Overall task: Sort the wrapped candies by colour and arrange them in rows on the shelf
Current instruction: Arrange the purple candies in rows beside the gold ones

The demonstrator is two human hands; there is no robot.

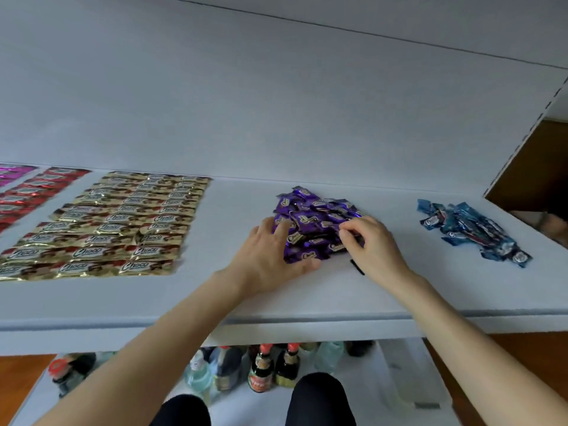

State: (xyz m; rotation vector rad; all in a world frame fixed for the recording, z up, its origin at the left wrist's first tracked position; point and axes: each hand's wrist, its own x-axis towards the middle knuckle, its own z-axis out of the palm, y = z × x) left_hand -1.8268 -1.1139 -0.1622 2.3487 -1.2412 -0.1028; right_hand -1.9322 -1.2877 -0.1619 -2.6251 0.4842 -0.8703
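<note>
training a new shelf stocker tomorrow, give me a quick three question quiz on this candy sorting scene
1. True or false: the gold candies lie in rows on the shelf.
2. Fill in: the blue pile lies to the ___ of the purple pile.
3. The left hand and right hand both touch: A gold candies, B purple pile, C blue pile?
Key: 1 true; 2 right; 3 B.

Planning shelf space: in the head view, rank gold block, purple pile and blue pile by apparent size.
Largest: gold block.
Then purple pile and blue pile, alike; left hand and right hand cover part of the purple, so unranked.
</note>
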